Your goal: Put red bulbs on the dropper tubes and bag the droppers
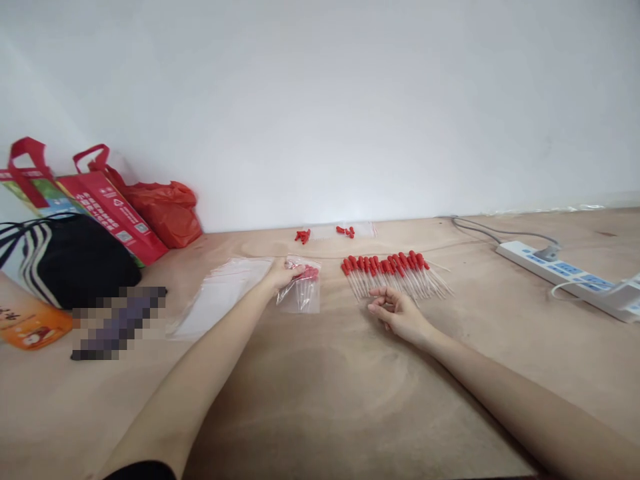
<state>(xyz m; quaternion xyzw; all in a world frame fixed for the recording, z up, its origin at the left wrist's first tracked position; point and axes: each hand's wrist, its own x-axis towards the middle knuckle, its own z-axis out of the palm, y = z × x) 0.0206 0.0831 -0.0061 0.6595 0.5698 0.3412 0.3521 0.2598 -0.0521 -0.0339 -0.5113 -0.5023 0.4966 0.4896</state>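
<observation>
My left hand (283, 273) pinches the upper part of a clear zip bag (313, 303) that lies on the table. Inside it show several droppers with red rubber bulbs and clear stems. To the right, a row of red-bulbed droppers (385, 265) lies side by side, bulbs toward the wall. My right hand (395, 315) hovers at the near side of their stems, fingers loosely bent and apart, with nothing visible in them. A stack of flat clear zip bags (213, 303) lies left of the filled bag, partly behind my left forearm.
Loose red bulbs (303, 236) and another clear bag (367, 230) lie near the wall. A white power strip (565, 270) with cords sits at right. At left are red shopping bags (113, 213), a black drawstring bag (85, 260), an orange pouch (37, 327) and a blurred dark item (120, 325).
</observation>
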